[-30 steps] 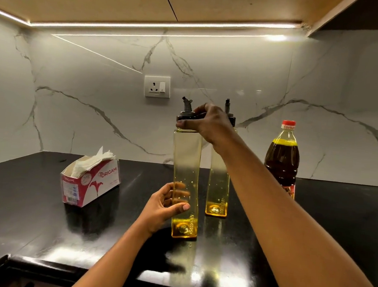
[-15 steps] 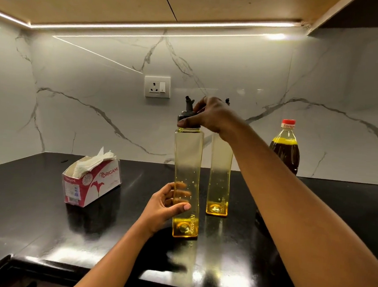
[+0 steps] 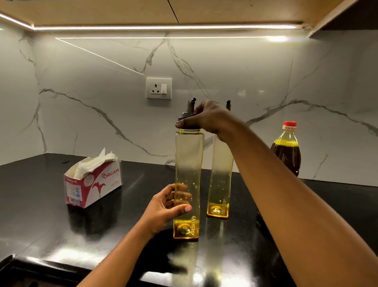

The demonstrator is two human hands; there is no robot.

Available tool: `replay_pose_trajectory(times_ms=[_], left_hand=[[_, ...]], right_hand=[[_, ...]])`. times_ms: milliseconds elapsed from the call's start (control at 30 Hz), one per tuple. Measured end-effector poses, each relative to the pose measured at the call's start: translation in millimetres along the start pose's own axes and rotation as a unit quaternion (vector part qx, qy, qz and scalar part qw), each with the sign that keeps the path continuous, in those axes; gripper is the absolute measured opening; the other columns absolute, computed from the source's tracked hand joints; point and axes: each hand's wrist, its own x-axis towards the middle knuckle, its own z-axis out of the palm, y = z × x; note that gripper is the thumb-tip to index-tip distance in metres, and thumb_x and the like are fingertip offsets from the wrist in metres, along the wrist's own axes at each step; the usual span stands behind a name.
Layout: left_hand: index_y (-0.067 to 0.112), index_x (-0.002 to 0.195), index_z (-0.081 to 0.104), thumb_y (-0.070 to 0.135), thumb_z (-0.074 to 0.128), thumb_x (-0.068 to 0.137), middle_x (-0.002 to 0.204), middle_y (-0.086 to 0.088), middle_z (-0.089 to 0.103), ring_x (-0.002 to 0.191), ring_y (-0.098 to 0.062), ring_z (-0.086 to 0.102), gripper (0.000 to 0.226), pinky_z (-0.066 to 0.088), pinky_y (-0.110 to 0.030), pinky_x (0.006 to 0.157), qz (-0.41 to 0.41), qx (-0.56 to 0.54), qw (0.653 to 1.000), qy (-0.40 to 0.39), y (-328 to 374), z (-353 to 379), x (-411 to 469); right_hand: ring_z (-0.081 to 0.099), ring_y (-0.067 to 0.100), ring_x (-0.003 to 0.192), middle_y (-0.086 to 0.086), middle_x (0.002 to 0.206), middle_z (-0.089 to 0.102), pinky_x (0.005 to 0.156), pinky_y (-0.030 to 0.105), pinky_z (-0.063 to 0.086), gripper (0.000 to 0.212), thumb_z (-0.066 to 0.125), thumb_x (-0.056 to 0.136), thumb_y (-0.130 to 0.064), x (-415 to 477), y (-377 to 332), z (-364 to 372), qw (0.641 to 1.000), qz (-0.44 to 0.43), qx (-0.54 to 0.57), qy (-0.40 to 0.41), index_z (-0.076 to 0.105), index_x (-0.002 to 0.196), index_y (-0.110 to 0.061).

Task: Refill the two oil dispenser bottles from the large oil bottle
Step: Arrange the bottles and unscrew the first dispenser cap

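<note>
The black desk [image 3: 29, 209] carries everything. Toward its front edge stands the near dispenser bottle [image 3: 188, 161], upright, long axis vertical, spout up, in the same place as half a second ago. The far dispenser bottle [image 3: 220, 180] stands just behind it, and the large oil bottle [image 3: 286, 156] is at the back edge, to the right. The fingers of my left hand [image 3: 166, 207] curl round the near bottle's lower body. The fingers of my right hand [image 3: 208, 118] stay pinched on its dark cap [image 3: 188, 114].

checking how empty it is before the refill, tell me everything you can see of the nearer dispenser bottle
The nearer dispenser bottle is tall, square-sided, seemingly clear yellow plastic, with a dark spout cap. It stands upright on the black counter, nearly empty, with shallow oil at its base. The left hand grips its lower body; the right hand holds the cap.
</note>
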Motion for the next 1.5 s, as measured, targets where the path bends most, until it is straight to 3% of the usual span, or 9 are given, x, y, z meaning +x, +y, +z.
replay_pose_trajectory(times_ms=[167,300,400,633,900,1067,1167,1333,1500], left_hand=[[0.015,0.120,0.058,0.037,0.087,0.058,0.111,-0.009,0.070,0.103,-0.024,0.068,0.072,0.054,-0.025,0.081,0.005,0.003,1.000,0.000,-0.4,1.1,0.1],[0.015,0.121,0.058,0.043,0.089,0.057,0.112,-0.008,0.070,0.104,-0.024,0.067,0.076,0.054,-0.027,0.082,0.006,0.007,1.000,0.000,-0.9,0.4,0.4],[0.017,0.121,0.058,0.044,0.088,0.057,0.112,-0.007,0.070,0.104,-0.024,0.067,0.075,0.054,-0.027,0.082,0.006,0.011,1.000,0.003,-1.6,0.4,0.4],[0.016,0.119,0.058,0.049,0.089,0.052,0.110,-0.007,0.070,0.103,-0.022,0.068,0.081,0.054,-0.026,0.083,0.009,0.008,1.000,0.004,-0.4,1.1,-0.2],[0.016,0.119,0.059,0.048,0.090,0.052,0.111,-0.011,0.070,0.104,-0.026,0.067,0.080,0.055,-0.029,0.085,0.008,0.009,1.000,0.009,-2.7,0.1,0.7],[0.017,0.119,0.058,0.050,0.090,0.051,0.111,-0.010,0.069,0.105,-0.025,0.067,0.082,0.054,-0.030,0.086,0.007,0.009,1.000,0.008,-1.5,-1.9,-0.8],[0.017,0.119,0.058,0.051,0.090,0.051,0.111,-0.008,0.070,0.104,-0.023,0.068,0.083,0.054,-0.028,0.084,0.007,0.011,1.000,0.007,-0.3,0.0,-1.3],[0.018,0.118,0.059,0.049,0.090,0.051,0.110,-0.006,0.071,0.103,-0.023,0.068,0.080,0.054,-0.027,0.083,0.005,0.012,1.000,0.007,0.2,1.8,-0.9],[0.018,0.119,0.059,0.048,0.090,0.053,0.110,-0.008,0.070,0.104,-0.025,0.067,0.079,0.054,-0.032,0.087,0.004,0.012,1.000,0.009,-1.6,0.5,-0.1]], right_hand=[[0.026,0.032,0.139,0.016,0.153,0.022,0.116,0.042,0.020,0.103,0.078,0.068,-0.014,-5.1,14.9,-10.0,0.972,-0.002,0.197,-0.127,0.015,0.149,-0.017],[0.045,0.026,0.120,0.012,0.131,0.046,0.098,0.035,0.042,0.102,0.077,0.058,-0.059,-9.9,12.4,12.2,1.000,-0.001,0.029,0.005,0.032,0.136,-0.012],[0.049,0.027,0.113,0.012,0.120,0.051,0.094,0.038,0.047,0.088,0.078,0.062,-0.055,-9.8,12.2,27.8,0.989,-0.021,-0.009,0.147,0.038,0.125,-0.008],[0.048,0.029,0.119,0.019,0.140,0.040,0.098,0.034,0.043,0.088,0.079,0.073,-0.016,-10.0,18.8,8.2,0.966,0.030,0.254,-0.037,0.023,0.141,-0.015],[0.052,0.025,0.108,0.013,0.115,0.054,0.086,0.031,0.044,0.082,0.076,0.065,-0.055,-16.3,5.3,34.1,0.973,-0.069,-0.089,0.203,0.042,0.120,-0.005],[0.053,0.027,0.114,0.015,0.128,0.051,0.080,0.022,0.045,0.068,0.075,0.076,-0.010,-11.9,10.1,21.2,0.980,-0.021,0.198,0.027,0.037,0.133,-0.011],[0.041,0.029,0.127,0.020,0.144,0.036,0.104,0.032,0.034,0.091,0.074,0.074,-0.003,-10.8,15.9,10.9,0.955,0.009,0.285,-0.081,0.020,0.147,-0.012],[0.049,0.021,0.109,0.008,0.119,0.050,0.086,0.031,0.043,0.092,0.076,0.062,-0.057,-15.0,12.9,10.4,0.998,-0.006,0.037,0.052,0.036,0.130,-0.010],[0.052,0.017,0.083,0.004,0.084,0.054,0.073,0.029,0.043,0.063,0.074,0.069,-0.056,-11.5,-4.5,12.6,0.976,-0.068,-0.145,0.150,0.057,0.102,-0.005]])
